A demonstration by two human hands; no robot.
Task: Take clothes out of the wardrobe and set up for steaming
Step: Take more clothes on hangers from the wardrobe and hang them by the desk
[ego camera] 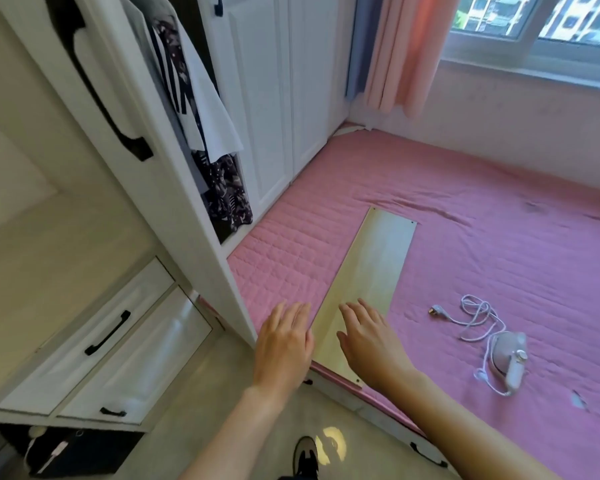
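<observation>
Both hands hold nothing, fingers straight and loosely spread: the left hand (284,341) hovers at the near end of a pale board (368,271) lying on the pink bed cover (499,237), the right hand (368,337) over the board itself. A steamer (508,355) with its cord lies to the right. Clothes (201,109) hang in the open wardrobe (174,202).

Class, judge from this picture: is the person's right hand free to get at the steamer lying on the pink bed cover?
Probably yes. The right hand is open and holds nothing, hovering over the pale board. The steamer lies to its right on the bed cover, with only its loose cord nearby and nothing between.
</observation>
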